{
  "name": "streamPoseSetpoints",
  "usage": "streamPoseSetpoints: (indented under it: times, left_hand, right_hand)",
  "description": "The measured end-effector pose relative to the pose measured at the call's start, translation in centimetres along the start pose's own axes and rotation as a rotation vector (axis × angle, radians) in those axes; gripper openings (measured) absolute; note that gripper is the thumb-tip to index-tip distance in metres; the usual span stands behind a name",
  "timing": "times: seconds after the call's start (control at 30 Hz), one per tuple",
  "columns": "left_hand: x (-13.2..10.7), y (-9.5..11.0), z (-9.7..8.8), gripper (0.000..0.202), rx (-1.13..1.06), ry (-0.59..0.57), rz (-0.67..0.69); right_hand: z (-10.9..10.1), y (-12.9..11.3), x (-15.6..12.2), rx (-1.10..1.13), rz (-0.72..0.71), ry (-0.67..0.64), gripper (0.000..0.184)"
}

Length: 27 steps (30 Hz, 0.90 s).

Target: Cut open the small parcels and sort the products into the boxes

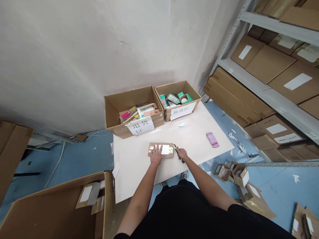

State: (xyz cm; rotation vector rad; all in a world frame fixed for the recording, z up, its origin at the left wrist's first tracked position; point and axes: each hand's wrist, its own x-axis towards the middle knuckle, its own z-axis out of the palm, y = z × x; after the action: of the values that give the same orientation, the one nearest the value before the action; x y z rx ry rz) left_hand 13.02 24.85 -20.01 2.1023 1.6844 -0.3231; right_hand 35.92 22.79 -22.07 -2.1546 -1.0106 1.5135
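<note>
A flat cardboard parcel (pixel 170 154) with a white label and shiny tape lies on the white tabletop (pixel 134 172) in front of me. My left hand (pixel 156 154) rests on its left part with the fingers spread over the label. In my right hand (pixel 181 154) is a yellow and black utility knife (pixel 176 149), its front end close to the parcel's right edge. Whether the blade touches the cardboard is too small to tell. A pink item (pixel 212 140), blurred in the picture, lies farther right on the table.
Two labelled cartons stand at the table's back: a left carton (pixel 112 114) with mixed packages and a right carton (pixel 196 96) with green boxes. A large open box (pixel 50 212) is at lower left. Shelving (pixel 264 91) lines the right; opened boxes (pixel 254 196) and scraps litter the blue floor.
</note>
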Motion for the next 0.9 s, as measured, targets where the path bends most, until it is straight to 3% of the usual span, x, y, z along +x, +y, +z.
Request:
streamPoseSetpoints:
  times: [0.57, 0.77, 0.9]
  left_hand:
    - [0.5, -0.8, 2.0, 0.081, 0.071, 0.095, 0.049]
    - [0.9, -0.9, 2.0, 0.079, 0.073, 0.082, 0.059]
    - [0.8, -0.8, 1.9, 0.079, 0.071, 0.07, 0.05]
  right_hand:
    - [0.9, 2.3, -5.3, -0.389, -0.071, 0.024, 0.058]
    - [1.6, 4.5, -5.6, -0.152, 0.008, 0.082, 0.056]
    - [2.1, 3.8, -4.6, -0.096, 0.01, 0.13, 0.059]
